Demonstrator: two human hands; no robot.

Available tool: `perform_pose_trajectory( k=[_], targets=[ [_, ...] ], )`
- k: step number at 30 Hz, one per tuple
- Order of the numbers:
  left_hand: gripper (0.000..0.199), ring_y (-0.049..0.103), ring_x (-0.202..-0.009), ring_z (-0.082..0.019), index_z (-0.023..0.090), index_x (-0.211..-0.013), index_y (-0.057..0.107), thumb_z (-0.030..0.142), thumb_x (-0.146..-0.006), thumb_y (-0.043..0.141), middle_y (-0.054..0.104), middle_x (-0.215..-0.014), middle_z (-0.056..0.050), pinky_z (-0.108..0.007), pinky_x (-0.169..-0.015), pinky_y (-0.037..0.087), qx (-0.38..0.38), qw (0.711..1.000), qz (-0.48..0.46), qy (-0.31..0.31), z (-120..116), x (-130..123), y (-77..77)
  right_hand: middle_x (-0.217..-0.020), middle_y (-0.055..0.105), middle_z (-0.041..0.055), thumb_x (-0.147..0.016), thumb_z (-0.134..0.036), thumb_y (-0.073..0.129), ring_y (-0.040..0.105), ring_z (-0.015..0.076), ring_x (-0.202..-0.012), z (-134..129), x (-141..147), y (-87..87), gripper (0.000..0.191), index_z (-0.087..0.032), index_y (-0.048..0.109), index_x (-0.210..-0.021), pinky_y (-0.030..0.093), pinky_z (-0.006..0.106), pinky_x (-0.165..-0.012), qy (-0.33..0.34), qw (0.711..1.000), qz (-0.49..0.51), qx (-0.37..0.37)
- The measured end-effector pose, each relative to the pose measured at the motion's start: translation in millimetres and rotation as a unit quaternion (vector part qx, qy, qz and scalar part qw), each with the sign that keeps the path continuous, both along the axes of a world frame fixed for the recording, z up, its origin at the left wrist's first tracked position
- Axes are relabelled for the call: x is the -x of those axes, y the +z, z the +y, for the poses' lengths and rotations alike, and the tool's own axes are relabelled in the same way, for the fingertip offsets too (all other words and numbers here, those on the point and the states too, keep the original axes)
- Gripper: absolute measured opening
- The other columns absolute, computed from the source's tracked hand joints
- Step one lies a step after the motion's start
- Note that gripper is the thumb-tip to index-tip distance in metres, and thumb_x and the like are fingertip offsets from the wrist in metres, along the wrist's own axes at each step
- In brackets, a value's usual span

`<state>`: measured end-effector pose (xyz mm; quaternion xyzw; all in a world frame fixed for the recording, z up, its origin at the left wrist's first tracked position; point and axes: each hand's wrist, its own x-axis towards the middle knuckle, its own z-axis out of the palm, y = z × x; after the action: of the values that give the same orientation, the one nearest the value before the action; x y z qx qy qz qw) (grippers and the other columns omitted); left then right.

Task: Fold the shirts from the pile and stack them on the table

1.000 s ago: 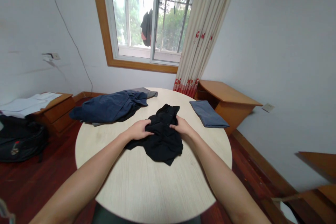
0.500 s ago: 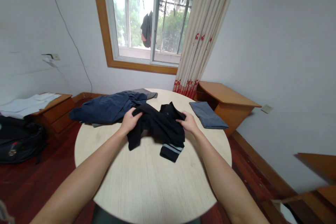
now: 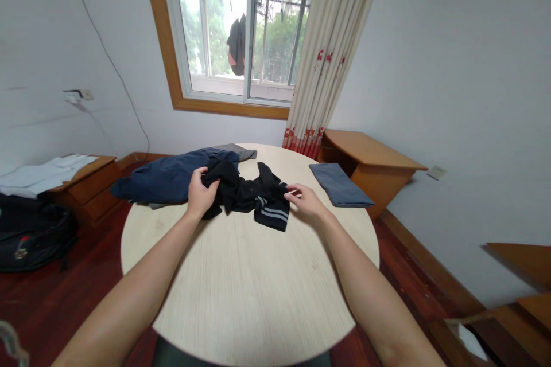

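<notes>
A crumpled black garment (image 3: 245, 192) with grey-striped cuff or hem lies across the middle of the round pale table (image 3: 253, 292). My left hand (image 3: 202, 192) grips its left part, thumb and fingers closed on the cloth. At its right end, beside the stripes, my right hand (image 3: 301, 198) pinches the edge of the fabric between thumb and fingers. Behind my left hand a dark blue garment (image 3: 166, 176) lies loosely at the table's back left, with grey cloth (image 3: 241, 151) showing under it.
A folded grey-blue cloth (image 3: 341, 185) lies at the table's right edge. Behind it is a wooden desk (image 3: 370, 152). To the left are a wooden cabinet (image 3: 97, 186) with papers and a black bag (image 3: 34, 232) on the floor. A window and curtain are ahead.
The black garment has shifted left and away from me, and its striped part has turned and moved up. My left hand has moved left; my right hand has moved slightly left.
</notes>
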<state>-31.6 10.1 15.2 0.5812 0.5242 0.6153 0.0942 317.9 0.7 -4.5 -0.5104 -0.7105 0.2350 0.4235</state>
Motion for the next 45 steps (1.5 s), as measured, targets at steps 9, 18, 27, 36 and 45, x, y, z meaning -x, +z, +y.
perform_pose_trajectory(
  k=[9,18,27,36,45],
  targets=[
    [0.038,0.064,-0.107,-0.026,0.02,-0.112,0.058,0.035,-0.078,0.067,0.068,-0.112,-0.009,-0.039,-0.098,0.049,0.024,1.0,0.007,0.002,1.3,4.3,-2.8,-0.124,0.063,0.0142,-0.06,-0.033,0.087,0.062,0.0273,-0.103,-11.1,33.7,-1.7,0.092,-0.019,0.05,-0.144,0.047,0.041,-0.093,0.047,0.98,-0.188,0.037],
    [0.037,0.064,-0.105,-0.025,0.019,-0.112,0.059,0.034,-0.079,0.066,0.068,-0.111,-0.009,-0.037,-0.097,0.049,0.013,1.0,0.001,0.011,1.5,5.8,-1.8,-0.078,0.061,0.0012,-0.069,-0.004,0.054,0.056,0.0176,-0.07,-16.9,27.6,24.0,0.069,-0.015,0.054,-0.137,0.046,0.029,-0.071,0.06,0.984,-0.168,-0.031],
    [0.023,0.064,-0.091,-0.02,0.019,-0.095,0.066,0.038,-0.084,0.061,0.071,-0.098,-0.006,-0.032,-0.087,0.05,0.003,0.999,0.034,-0.008,-2.2,-1.3,0.9,-0.117,0.062,0.0121,-0.079,-0.022,0.052,0.056,0.0235,-0.108,-6.5,-59.7,39.5,0.038,-0.014,0.061,-0.115,0.043,0.04,-0.1,-0.392,0.884,-0.078,-0.24],
    [0.028,0.062,-0.071,-0.018,0.021,-0.077,0.068,0.047,-0.086,0.061,0.07,-0.079,-0.003,-0.03,-0.068,0.047,0.054,0.969,0.197,-0.138,-7.7,-3.7,-0.1,-0.089,0.076,0.0069,-0.086,-0.024,0.059,0.068,0.0203,-0.08,-0.9,-21.8,14.9,0.016,-0.019,0.073,-0.093,0.051,0.031,-0.077,-0.101,0.981,-0.155,-0.058],
    [0.055,0.059,-0.12,-0.028,0.02,-0.125,0.06,0.033,-0.074,0.076,0.062,-0.13,-0.01,-0.041,-0.104,0.046,0.063,0.936,0.287,-0.194,-6.2,-7.6,-10.6,-0.1,0.074,0.0094,-0.081,-0.027,0.071,0.067,0.019,-0.079,-8.8,3.3,12.0,0.027,-0.016,0.074,-0.105,0.052,0.031,-0.073,0.036,0.982,-0.182,-0.036]
  ],
)
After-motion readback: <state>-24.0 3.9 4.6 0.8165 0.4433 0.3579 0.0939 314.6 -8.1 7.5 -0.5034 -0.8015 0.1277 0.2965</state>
